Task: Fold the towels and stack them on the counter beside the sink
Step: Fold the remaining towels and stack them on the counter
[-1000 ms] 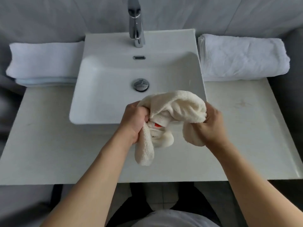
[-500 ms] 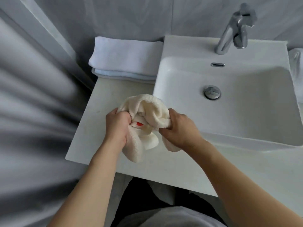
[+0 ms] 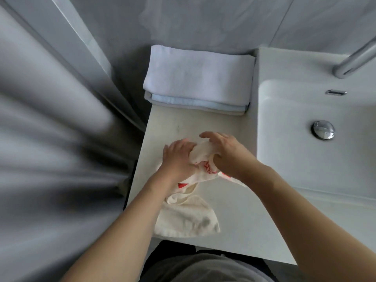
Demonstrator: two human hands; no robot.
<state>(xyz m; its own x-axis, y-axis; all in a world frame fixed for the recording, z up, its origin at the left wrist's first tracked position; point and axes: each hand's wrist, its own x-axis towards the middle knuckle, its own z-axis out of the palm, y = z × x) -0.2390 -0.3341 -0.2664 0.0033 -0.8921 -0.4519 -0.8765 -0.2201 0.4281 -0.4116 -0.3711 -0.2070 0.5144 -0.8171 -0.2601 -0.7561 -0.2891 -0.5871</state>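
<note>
A cream towel (image 3: 187, 216) with red print lies crumpled on the counter (image 3: 203, 125) to the left of the sink. Its near end spreads toward the counter's front edge. My left hand (image 3: 178, 157) and my right hand (image 3: 225, 153) both grip the bunched far end of it, close together, low over the counter. Behind them, against the wall, sits a stack of folded towels (image 3: 199, 80): a white one on top, a light blue one and a grey one beneath.
The white sink basin (image 3: 289, 139) with its drain plug (image 3: 324, 129) fills the right side, and the chrome faucet (image 3: 354, 60) shows at the top right. A grey wall and frame stand close to the counter's left edge.
The view has swung left, away from the sink. Both hands carried the cream towel from in front of the basin down onto the left counter, and part of it now lies spread out.
</note>
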